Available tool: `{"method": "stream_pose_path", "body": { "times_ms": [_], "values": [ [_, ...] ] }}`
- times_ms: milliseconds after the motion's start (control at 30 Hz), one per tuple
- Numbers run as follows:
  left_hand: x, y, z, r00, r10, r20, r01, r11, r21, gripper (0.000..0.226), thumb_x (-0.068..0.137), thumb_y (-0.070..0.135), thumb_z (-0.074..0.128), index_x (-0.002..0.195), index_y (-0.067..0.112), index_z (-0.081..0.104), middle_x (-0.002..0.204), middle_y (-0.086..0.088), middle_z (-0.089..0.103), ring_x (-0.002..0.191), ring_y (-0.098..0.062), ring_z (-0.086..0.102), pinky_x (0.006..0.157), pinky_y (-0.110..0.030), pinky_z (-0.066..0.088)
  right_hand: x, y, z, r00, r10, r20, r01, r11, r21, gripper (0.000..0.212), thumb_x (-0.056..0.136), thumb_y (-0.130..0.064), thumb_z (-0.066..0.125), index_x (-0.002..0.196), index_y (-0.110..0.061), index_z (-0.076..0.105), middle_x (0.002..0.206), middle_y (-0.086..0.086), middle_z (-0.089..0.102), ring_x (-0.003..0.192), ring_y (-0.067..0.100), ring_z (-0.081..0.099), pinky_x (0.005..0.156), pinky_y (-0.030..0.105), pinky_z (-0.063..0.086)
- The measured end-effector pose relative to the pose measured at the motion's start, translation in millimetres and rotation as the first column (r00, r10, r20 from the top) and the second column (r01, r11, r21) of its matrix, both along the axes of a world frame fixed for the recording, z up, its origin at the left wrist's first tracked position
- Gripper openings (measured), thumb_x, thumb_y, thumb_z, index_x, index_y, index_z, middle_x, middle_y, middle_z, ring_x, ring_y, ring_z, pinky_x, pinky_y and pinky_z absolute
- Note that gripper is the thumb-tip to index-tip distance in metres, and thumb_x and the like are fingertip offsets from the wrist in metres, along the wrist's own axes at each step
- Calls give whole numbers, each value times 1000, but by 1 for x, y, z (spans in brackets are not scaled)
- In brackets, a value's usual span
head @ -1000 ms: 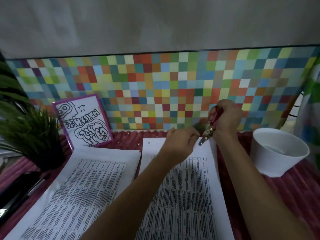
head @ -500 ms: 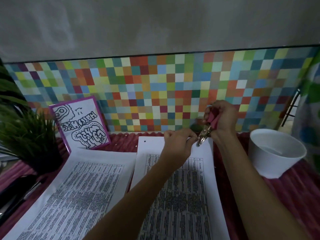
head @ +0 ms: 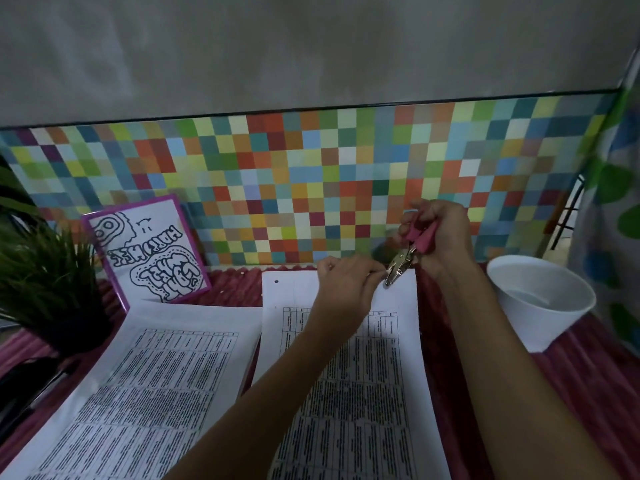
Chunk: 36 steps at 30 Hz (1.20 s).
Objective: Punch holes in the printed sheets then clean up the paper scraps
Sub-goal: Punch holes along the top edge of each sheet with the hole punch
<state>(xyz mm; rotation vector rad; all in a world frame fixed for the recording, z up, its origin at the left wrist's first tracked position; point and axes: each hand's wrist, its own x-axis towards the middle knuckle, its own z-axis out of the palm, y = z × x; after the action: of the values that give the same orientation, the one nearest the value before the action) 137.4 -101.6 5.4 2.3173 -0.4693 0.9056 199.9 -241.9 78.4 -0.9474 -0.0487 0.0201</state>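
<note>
Over the last second the right hand [head: 440,237] is bringing the hole punch [head: 401,265] down and away from the white tub [head: 540,306]. Its metal nose is now meeting the top edge of the printed sheet [head: 381,393], which is lying just left of that tub. The right grip is wrapping the pink handles (how hard it is squeezing, we cannot tell). The left hand [head: 346,282] is keeping a narrow pinching grip on the same edge, on the punch's far side from the tub.

One hole [head: 276,282] is already showing at the sheet's corner farthest from the tub. We are judging a second punch imminent and the scrap cleanup not yet begun.

The table [head: 588,393] is wearing a red ribbed cover. A second stack [head: 156,393] is lying further left of the tub, with a framed drawing [head: 152,251] and a plant [head: 45,271] beyond. A multicoloured tiled wall [head: 311,185] is running behind the tub.
</note>
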Motion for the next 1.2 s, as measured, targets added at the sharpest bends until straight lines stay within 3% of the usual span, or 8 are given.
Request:
{"method": "stream_pose_path", "body": {
  "times_ms": [167, 333, 600, 733, 900, 1000, 1067, 1200],
  "values": [
    [-2, 3, 5, 1000, 14, -4, -13, 998, 65, 14, 96, 21, 52, 96, 16, 65, 86, 5, 65, 79, -10, 53, 86, -21, 21, -2, 5, 5, 997, 33, 73, -25, 995, -100, 38, 72, 9, 31, 99, 0, 56, 68, 10, 52, 57, 22, 50, 74, 45, 52],
    [-4, 3, 5, 1000, 21, -16, -20, 998, 60, 15, 98, 19, 51, 99, 16, 66, 92, 5, 67, 83, -7, 51, 86, -23, 20, -1, 10, 8, 995, -100, -10, 99, 993, -62, 31, 74, 9, 32, 92, 1, 56, 65, 9, 47, 54, 21, 44, 67, 38, 47],
    [-1, 4, 5, 999, -32, -42, 33, 999, 24, 13, 93, 17, 56, 101, 16, 66, 98, 6, 68, 87, 0, 49, 89, -26, 24, -1, 3, 4, 995, -71, -67, 74, 996, 39, 31, 76, 5, 33, 99, -2, 53, 67, 6, 44, 55, 17, 44, 66, 34, 49],
    [1, 6, 5, 998, -25, -62, 26, 1000, 4, 13, 92, 17, 56, 100, 15, 67, 97, 6, 69, 86, -1, 51, 90, -29, 28, -2, 6, 5, 998, -44, -35, 45, 999, 14, 34, 74, 6, 34, 100, -1, 54, 67, 8, 47, 54, 18, 45, 62, 35, 46],
    [-3, 7, 10, 998, -36, -59, 41, 996, 83, 14, 95, 19, 55, 101, 16, 67, 99, 5, 69, 87, 0, 46, 85, -21, 19, -3, 5, 8, 999, 6, 51, -2, 997, -80, 36, 74, 8, 35, 102, -2, 55, 69, 8, 51, 56, 19, 48, 64, 38, 48],
    [-1, 9, 16, 996, -15, -89, 25, 993, 116, 16, 97, 21, 53, 103, 18, 67, 101, 6, 69, 92, -7, 52, 84, -20, 18, -2, 3, 9, 997, 31, 71, -27, 998, -48, 41, 71, 3, 40, 108, -4, 55, 70, 7, 54, 57, 19, 51, 66, 37, 50],
    [-1, 10, 19, 994, -17, -112, 32, 991, 134, 17, 97, 23, 52, 104, 19, 67, 103, 7, 69, 95, -8, 53, 85, -21, 19, 0, 0, 8, 998, 44, 33, -44, 999, 1, 46, 67, -2, 46, 112, -7, 53, 71, 7, 55, 60, 19, 53, 64, 36, 50],
    [-5, 13, 19, 993, -40, -115, 59, 984, 167, 18, 98, 26, 51, 107, 20, 65, 105, 8, 67, 90, 0, 40, 84, -20, 19, 0, -3, 4, 994, 73, -76, -71, 997, 25, 31, 77, -1, 43, 106, -8, 52, 77, 8, 54, 68, 19, 53, 68, 39, 52]
  ]
}}
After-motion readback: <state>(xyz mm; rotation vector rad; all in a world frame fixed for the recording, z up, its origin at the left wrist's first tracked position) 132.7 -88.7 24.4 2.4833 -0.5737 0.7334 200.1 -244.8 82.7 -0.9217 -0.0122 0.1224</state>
